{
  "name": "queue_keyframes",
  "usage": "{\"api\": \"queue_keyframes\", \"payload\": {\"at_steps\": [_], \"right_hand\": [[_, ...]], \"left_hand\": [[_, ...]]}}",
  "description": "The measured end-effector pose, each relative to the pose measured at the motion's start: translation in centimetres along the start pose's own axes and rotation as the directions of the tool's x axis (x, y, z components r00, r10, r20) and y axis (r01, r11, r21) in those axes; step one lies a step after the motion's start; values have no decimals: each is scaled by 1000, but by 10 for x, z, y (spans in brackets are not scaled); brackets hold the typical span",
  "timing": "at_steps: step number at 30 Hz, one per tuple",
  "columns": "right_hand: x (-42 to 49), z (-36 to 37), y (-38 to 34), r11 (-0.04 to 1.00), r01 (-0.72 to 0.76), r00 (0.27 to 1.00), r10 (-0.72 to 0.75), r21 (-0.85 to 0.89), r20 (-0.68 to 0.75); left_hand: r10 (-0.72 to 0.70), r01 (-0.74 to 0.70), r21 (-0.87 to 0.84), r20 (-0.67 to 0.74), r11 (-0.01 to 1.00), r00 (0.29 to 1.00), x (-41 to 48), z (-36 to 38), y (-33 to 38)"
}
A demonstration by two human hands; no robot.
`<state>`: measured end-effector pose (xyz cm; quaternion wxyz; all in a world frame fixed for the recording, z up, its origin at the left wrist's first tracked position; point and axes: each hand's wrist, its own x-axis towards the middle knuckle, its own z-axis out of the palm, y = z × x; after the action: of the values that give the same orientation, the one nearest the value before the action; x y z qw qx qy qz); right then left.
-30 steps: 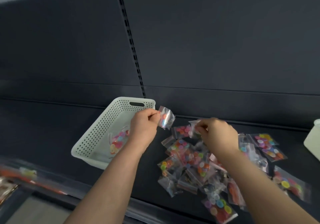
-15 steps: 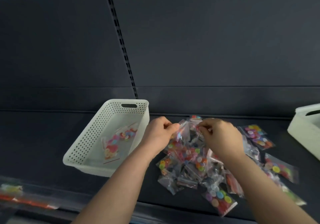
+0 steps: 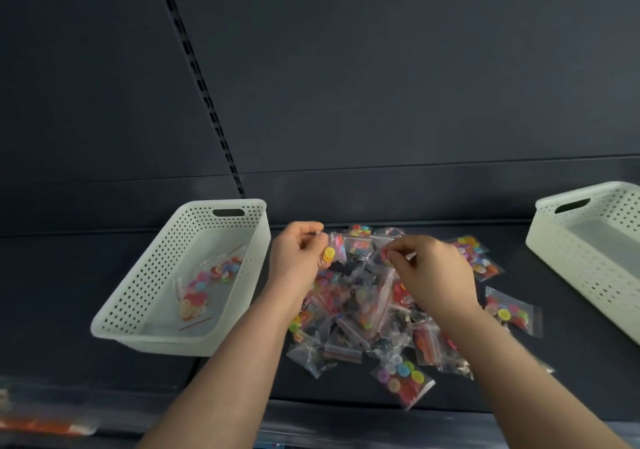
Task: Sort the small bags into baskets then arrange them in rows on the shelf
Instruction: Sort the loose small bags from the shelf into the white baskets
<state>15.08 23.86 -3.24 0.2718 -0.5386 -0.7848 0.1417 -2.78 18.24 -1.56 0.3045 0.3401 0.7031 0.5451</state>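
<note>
White left basket (image 3: 149,285) containing two button bags (image 3: 207,282) and right basket (image 3: 588,285) flank the bag pile (image 3: 360,313) on the shelf (image 3: 69,292); above it, left hand (image 3: 296,261) fingers pinch a yellow-button bag (image 3: 333,252), right hand (image 3: 436,275) fingers a second bag (image 3: 388,256).

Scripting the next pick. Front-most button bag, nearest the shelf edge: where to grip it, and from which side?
Pinch the front-most bag by its near right corner, coming in from the front of the shelf. It lies flat, and that corner looks free of buttons and overlaps nothing, while its far end meets the pile.
</note>
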Motion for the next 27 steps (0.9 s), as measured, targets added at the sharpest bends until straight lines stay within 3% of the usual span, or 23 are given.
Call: {"api": "queue_keyframes", "payload": {"at_steps": [4, 7, 11, 14, 19, 22, 27], "right_hand": [[1, 3, -12, 998, 64, 997, -65, 21, 30], [3, 11, -32, 991, 128, 989, -130, 47, 63], [3, 27, -78, 967, 232, 964, -243, 103, 110], [3, 41, -118, 936, 330, 927, -346, 123, 142], [14, 70, -173, 896, 427, 877, -444, 127, 184], [17, 78, -180, 904, 411, 871, -427, 118, 244], [12, 62, -123, 951, 308, 943, -299, -37, 149]], "left_hand": [[88, -86, 28, -72, 996, 994, -4, -19, 9], [188, -142, 202, -235, 969, 954, -7, -56, 10], [200, -16, 436, -378, 900, 904, -19, -121, -1], [129, 82, 534, -346, 842, 930, -29, -153, -14], [134, 76, 537, -342, 840, 930, -38, -171, -22], [150, 48, 548, -311, 835, 939, -32, -167, -19], [221, -82, 546, -193, 834, 956, -18, -136, -7]]}}
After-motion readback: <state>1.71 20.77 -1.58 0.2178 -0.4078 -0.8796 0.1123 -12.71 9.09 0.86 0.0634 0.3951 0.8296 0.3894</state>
